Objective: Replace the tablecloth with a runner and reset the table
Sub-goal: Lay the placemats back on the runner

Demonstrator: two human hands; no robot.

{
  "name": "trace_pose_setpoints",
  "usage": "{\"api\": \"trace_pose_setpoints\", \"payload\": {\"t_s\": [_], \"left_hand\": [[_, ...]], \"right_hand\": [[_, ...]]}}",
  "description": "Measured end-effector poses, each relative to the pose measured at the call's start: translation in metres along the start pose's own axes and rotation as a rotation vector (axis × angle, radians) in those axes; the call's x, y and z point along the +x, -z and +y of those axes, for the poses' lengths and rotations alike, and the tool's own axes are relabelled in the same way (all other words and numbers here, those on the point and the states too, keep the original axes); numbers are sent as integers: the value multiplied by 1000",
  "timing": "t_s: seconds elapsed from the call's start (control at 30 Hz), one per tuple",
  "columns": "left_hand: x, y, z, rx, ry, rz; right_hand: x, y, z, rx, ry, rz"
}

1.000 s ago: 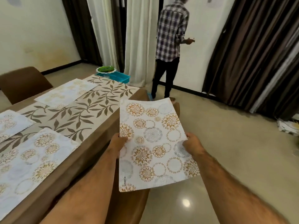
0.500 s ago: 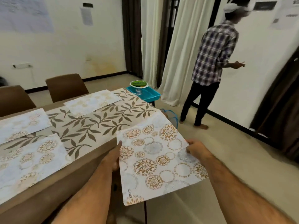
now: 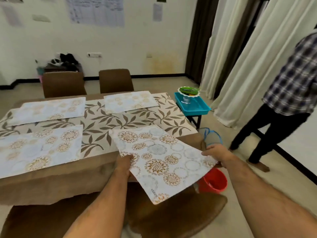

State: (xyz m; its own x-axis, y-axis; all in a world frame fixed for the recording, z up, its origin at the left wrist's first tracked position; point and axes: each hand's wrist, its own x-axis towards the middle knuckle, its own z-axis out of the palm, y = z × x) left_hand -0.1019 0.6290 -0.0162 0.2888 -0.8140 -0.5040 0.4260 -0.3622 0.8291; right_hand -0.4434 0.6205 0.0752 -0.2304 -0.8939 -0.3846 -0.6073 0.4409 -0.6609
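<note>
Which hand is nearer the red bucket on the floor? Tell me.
Right. The right hand grips the placemat's far edge just above the red bucket; the left hand holds the opposite edge, over the table side, farther away.

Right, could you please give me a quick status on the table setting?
Both hands, left and right, gripping the floral-circle placemat. Its far end over the leaf-print runner, near end past the table edge. Three matching placemats laid. Nothing blocking.

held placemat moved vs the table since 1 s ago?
Yes. The held placemat went from beside the table's corner to partly over the leaf runner, both hands gripping it.
</note>
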Motion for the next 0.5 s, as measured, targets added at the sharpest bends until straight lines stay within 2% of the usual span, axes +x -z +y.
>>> {"api": "trace_pose_setpoints", "payload": {"t_s": [0.07,0.2,0.37,0.5], "left_hand": [[12,-8,-6,-68,0,94],[43,-30,-2,-170,11,180],[71,-55,7,-262,-38,285],[100,-64,3,-323,-60,408]], "right_hand": [[30,-2,-1,163,-29,-2],[87,-15,-11,477,-102,-7],[158,-45,-21,552,-85,5],[199,-54,-47,602,-86,-82]]}}
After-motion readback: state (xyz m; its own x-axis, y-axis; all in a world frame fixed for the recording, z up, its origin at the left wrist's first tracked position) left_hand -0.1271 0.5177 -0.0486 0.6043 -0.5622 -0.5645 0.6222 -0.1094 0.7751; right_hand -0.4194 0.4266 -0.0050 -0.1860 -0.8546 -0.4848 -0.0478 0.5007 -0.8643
